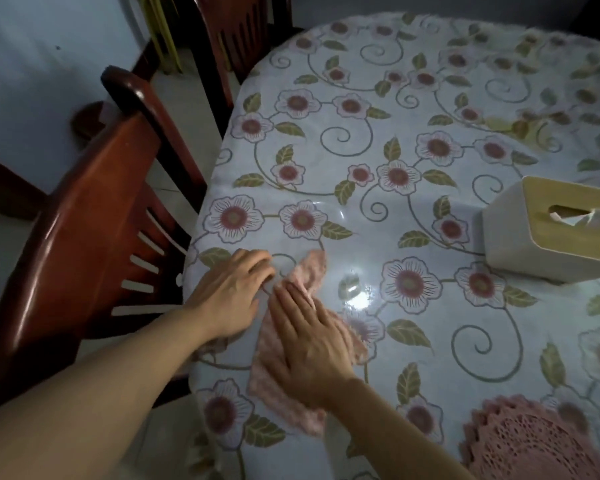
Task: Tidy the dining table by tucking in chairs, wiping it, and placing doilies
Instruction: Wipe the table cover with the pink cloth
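A pink cloth (pixel 310 271) lies flat on the flowered tablecloth of the dining table (pixel 430 161), near its left front edge. My right hand (pixel 309 344) rests palm down on the cloth, fingers straight and close together. Beside it, my left hand (pixel 232 296) lies flat on the tablecloth with its fingertips at the cloth's left edge. A pink crocheted doily (pixel 523 441) sits at the front right of the table. A dark red wooden chair (pixel 94 216) stands tucked against the table's left side, with a second chair (pixel 236 32) further back.
A white tissue box with a pale wooden lid (pixel 548 233) stands on the right of the table. A light reflection shines on the plastic cover near the cloth. The floor and a pale wall lie to the left behind the chairs.
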### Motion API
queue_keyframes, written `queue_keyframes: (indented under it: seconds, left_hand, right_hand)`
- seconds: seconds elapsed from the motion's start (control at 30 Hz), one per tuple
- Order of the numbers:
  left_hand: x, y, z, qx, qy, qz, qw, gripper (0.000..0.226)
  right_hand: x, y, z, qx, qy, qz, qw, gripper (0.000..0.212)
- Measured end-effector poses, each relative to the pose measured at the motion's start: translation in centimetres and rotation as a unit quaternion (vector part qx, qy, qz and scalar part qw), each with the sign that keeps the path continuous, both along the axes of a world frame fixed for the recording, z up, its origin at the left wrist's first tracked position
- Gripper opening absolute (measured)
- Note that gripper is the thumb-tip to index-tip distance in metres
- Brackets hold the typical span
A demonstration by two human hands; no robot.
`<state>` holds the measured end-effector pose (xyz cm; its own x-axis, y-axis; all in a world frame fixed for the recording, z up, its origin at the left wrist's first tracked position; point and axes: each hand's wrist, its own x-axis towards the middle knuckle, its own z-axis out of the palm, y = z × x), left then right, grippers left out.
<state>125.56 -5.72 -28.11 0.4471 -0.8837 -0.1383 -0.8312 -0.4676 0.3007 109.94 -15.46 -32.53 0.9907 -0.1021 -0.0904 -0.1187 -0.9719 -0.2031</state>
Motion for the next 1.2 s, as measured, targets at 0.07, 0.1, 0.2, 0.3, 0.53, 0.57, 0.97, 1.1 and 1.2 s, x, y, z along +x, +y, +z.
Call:
queue_keyframes:
  seconds: [0.07, 0.1, 0.2, 0.3, 0.53, 0.57, 0.97, 1.1, 1.2]
  left_hand:
    - [1.9, -0.5, 0.4, 0.013, -0.003, 0.008, 1.000, 0.040]
    - [2.8, -0.7, 0.5, 0.025, -0.006, 0.003, 1.000, 0.039]
    - [5.1, -1.5, 0.8, 0.046, -0.007, -0.016, 0.999, 0.039]
    - [7.2, -2.3, 0.9, 0.063, -0.008, -0.053, 0.997, 0.038]
    - [8.8, -3.6, 2.1, 0.168, -0.026, -0.161, 0.972, 0.046]
    - [8.8, -3.8, 2.4, 0.179, -0.033, -0.173, 0.968, 0.046]
    - [10.4, -5.7, 1.7, 0.133, -0.059, -0.218, 0.965, 0.037]
    - [11.5, -7.3, 1.4, 0.106, -0.053, -0.240, 0.963, 0.035]
    - [12.4, -8.8, 1.4, 0.101, -0.057, -0.272, 0.955, 0.033]
  right_hand:
    - [0.5, -2.5, 0.1, -0.018, 0.004, -0.054, 0.998, 0.073]
    - [0.8, -3.8, 0.2, -0.019, 0.006, -0.120, 0.993, 0.072]
    - [1.6, -5.8, 0.3, -0.006, 0.037, -0.323, 0.946, 0.072]
    - [3.1, -3.2, 0.3, 0.009, 0.049, -0.407, 0.912, 0.070]
    - [6.2, 7.7, 0.6, 0.109, 0.014, -0.475, 0.873, 0.071]
    - [6.3, 8.4, 0.7, 0.109, 0.018, -0.484, 0.868, 0.073]
    - [7.0, 6.4, 0.5, 0.061, 0.007, -0.495, 0.867, 0.075]
    - [8.4, 3.8, 0.7, 0.053, -0.010, -0.514, 0.856, 0.077]
    - [9.0, 3.3, 0.8, 0.066, -0.034, -0.541, 0.838, 0.082]
